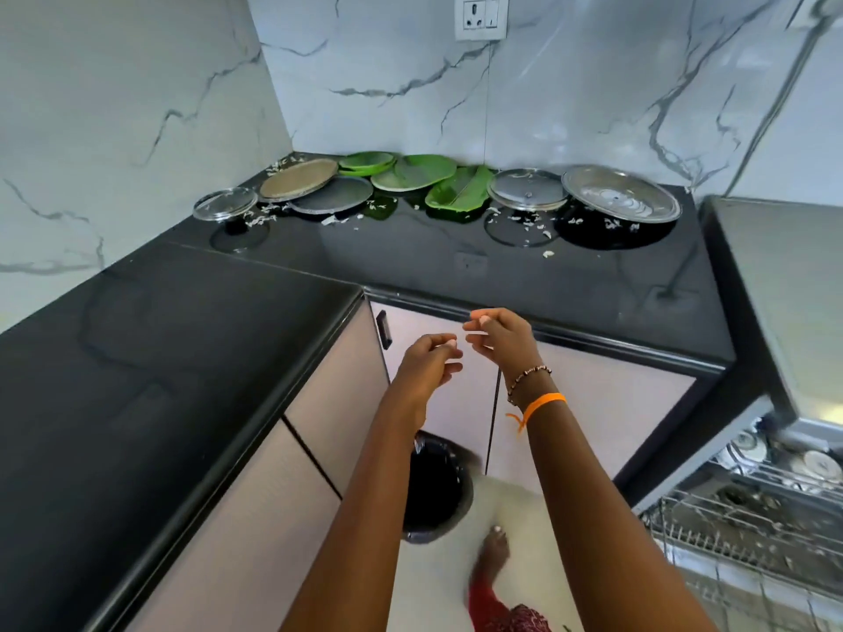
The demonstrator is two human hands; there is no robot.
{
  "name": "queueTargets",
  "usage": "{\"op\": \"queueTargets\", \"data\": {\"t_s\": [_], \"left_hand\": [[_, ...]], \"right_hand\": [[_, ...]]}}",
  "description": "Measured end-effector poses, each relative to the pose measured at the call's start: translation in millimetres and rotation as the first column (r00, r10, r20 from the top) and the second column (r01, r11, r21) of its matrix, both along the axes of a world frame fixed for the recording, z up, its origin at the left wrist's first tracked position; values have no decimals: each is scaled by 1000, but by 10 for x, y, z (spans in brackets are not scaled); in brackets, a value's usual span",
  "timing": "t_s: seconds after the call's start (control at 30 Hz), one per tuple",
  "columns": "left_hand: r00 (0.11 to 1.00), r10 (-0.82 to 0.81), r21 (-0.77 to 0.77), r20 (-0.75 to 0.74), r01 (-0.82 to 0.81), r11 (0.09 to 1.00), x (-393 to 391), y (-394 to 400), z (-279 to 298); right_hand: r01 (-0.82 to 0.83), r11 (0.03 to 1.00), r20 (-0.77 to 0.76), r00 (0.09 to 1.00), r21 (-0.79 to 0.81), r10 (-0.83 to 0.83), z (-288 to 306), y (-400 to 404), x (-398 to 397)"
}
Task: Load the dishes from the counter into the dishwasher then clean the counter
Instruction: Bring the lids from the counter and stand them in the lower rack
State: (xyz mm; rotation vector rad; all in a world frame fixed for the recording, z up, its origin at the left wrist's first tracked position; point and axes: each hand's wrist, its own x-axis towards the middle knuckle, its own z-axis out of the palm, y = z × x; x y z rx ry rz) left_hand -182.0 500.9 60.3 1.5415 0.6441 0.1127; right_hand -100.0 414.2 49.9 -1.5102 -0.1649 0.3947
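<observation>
A row of dishes lies along the back of the black counter [410, 262]: a small glass lid [224, 203], a tan plate [299, 177], a grey plate [330, 200], several green plates [413, 173], a leaf-shaped green plate [458, 193], a glass lid with a knob [527, 190] and a large steel plate [620, 193]. White food scraps [533, 223] are scattered around them. My left hand [429, 362] and my right hand [499, 337] hover close together in front of the counter edge, above the cabinets. Their fingers are loosely curled and hold nothing.
The open dishwasher [748, 513] stands at the lower right, its wire racks holding several dishes. A black-lined bin [433, 485] sits on the floor below my hands. My foot [495, 547] is beside it. A wall socket [481, 13] is above the counter.
</observation>
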Motion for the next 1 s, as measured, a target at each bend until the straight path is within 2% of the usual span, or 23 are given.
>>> {"op": "queueTargets", "data": {"t_s": [0.1, 0.23, 0.4, 0.57, 0.67, 0.8, 0.9, 1.0], "left_hand": [[999, -40, -17, 13, 40, 999, 441, 153, -15], [997, -67, -83, 41, 71, 994, 1409, 403, 27], [997, -79, -217, 5, 78, 973, 2655, 568, 130], [992, -125, -331, -25, 110, 937, 3536, 569, 100], [992, -105, -416, -67, 69, 907, 3969, 518, 69], [989, 6, -432, -150, -71, 899, 4392, 480, -31], [980, 42, -463, -193, -128, 877, 4555, 504, -118], [987, 72, -490, -143, -134, 862, 4671, 514, -158]], "right_hand": [[47, 999, -20, 999, 17, -47, -37, 106, 478], [106, 992, -115, 989, 72, -98, -31, 294, 1459], [286, 953, -224, 940, 99, -258, -79, 279, 2687], [525, 836, -387, 813, 163, -435, -121, 13, 3551], [608, 759, -483, 750, 234, -452, -178, -118, 3888], [679, 678, -577, 684, 281, -446, -218, -224, 4159], [766, 551, -616, 618, 331, -490, -251, -298, 4309], [813, 461, -643, 571, 355, -511, -285, -358, 4391]]}}
